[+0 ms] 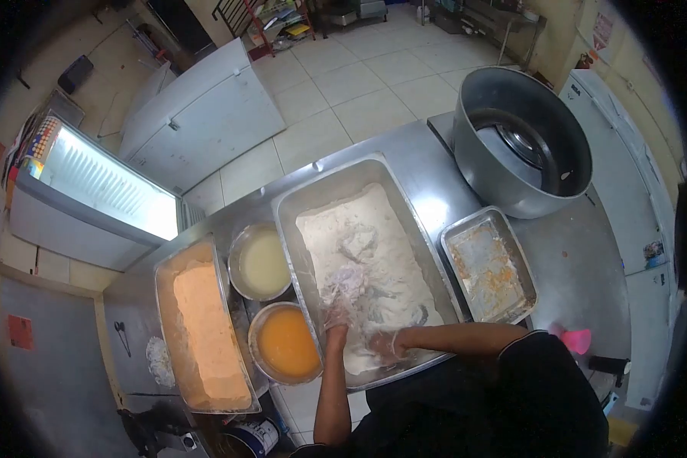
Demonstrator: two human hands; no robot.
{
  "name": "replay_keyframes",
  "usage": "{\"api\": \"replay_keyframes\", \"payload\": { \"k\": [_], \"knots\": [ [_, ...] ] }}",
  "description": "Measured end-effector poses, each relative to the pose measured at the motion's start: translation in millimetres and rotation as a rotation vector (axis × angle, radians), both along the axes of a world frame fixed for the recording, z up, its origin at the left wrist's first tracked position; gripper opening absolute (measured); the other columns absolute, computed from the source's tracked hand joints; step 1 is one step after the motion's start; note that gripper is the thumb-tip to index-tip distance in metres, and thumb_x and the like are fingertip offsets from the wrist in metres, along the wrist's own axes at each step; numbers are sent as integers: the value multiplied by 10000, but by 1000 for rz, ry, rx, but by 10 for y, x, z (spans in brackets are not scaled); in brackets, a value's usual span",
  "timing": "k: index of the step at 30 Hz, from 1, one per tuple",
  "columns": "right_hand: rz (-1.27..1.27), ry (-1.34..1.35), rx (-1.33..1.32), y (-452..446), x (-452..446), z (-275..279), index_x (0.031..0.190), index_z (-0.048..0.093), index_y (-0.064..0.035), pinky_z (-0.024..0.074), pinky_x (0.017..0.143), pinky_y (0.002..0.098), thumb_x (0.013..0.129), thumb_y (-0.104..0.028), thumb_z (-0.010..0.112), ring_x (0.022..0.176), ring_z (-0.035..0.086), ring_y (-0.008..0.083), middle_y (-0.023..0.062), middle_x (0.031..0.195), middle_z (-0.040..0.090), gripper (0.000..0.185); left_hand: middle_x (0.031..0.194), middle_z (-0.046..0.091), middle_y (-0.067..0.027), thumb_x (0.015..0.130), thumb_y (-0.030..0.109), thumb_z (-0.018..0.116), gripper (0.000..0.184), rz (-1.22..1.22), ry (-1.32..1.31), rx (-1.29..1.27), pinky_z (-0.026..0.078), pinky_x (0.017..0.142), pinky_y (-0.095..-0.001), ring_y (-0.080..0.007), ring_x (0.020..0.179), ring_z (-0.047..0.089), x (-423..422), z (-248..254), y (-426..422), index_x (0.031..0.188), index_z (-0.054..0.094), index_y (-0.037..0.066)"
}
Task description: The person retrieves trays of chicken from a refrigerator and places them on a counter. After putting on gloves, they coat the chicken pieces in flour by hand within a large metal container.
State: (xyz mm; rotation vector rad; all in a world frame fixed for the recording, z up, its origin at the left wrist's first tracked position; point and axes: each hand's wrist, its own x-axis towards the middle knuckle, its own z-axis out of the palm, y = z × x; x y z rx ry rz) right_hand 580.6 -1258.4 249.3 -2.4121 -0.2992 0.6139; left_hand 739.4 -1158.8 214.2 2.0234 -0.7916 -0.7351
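Observation:
A deep steel tray [288, 221] of pale flour [359, 210] lies before me, with both hands inside it. My left hand [337, 305] reaches into the flour on the tray's left side; a whitish coating blurs its fingers, so their grip is unclear. To its right, near the tray's front edge, my right hand [389, 346] is low in the flour with its fingers mostly buried. Something see-through, like a thin plastic glove, seems to cover the hands. Flour-covered lumps [359, 243] show beyond my left hand, their kind hidden.
Left of the flour stand a bowl of pale liquid [261, 263], a bowl of orange liquid [286, 343] and a tray of orange powder [202, 328]. At right are a smeared shallow tray [487, 263], a large pot [473, 164] and a pink cup [576, 340].

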Motion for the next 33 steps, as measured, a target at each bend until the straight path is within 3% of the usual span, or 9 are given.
{"api": "replay_keyframes", "payload": {
  "k": [6,9,11,15,17,23,26,29,33],
  "knots": [
    [301,122,297,-362,-336,-636,1266,524,14,387,1006,419,872,-317,545,1157,525,317,211,1234,564,515,1116,574,-48,942,278,499,376,390,647,-246,459,798,-345,-200,957,544,251,-971,98,1226,564,40],
    [-244,618,839,-717,-407,-212,1324,487,-21,413,975,368,940,-274,502,1107,534,226,145,1229,578,460,1129,604,-181,950,274,451,389,105,254,-83,439,895,-380,-307,1046,571,-17,-228,-50,1220,572,22],
    [-668,207,885,-818,-247,562,1175,554,-15,435,880,350,955,-350,507,1001,538,166,111,1120,612,404,814,600,-81,903,241,528,248,92,63,51,440,605,-398,-210,727,565,-75,596,-254,931,643,24],
    [-1144,320,975,-993,-144,226,1168,539,-17,444,893,377,971,-319,466,1028,562,238,147,1142,596,368,716,574,-117,881,215,544,231,-54,51,125,439,601,-397,-208,709,570,-106,123,-246,804,635,17],
    [-1065,8,9,-1015,-8,487,1185,523,2,438,931,410,955,-278,458,1064,563,322,199,1191,567,368,939,635,-173,900,189,496,296,-70,175,131,458,813,-409,-307,922,599,-130,55,-253,1099,616,7],
    [-937,-304,-59,-899,345,340,1116,610,-16,403,977,445,839,-206,523,1078,555,371,217,1117,600,346,954,634,-157,882,169,527,260,101,413,-137,463,818,-409,-278,909,605,-412,405,-278,1072,626,22],
    [-1300,88,-68,-880,463,589,1007,673,-43,396,973,459,822,-217,546,1058,567,357,178,1054,637,284,1244,551,-126,924,215,553,402,-454,-263,-246,421,952,-378,-262,1118,528,-37,-1991,250,1282,505,39],
    [-701,80,-527,-1083,374,427,920,691,-44,391,976,465,829,-225,550,1064,573,340,131,1045,658,247,934,640,-168,888,251,510,251,-423,-114,416,457,801,-471,-332,910,606,-443,352,-368,957,630,41],
    [-773,223,-322,-900,425,684,1080,656,-54,353,1035,448,848,-247,553,1153,531,331,145,1181,614,319,1092,625,-173,908,312,487,349,-238,-75,138,425,915,-444,-313,1073,569,-876,-33,-388,1093,619,47]
  ]
}}
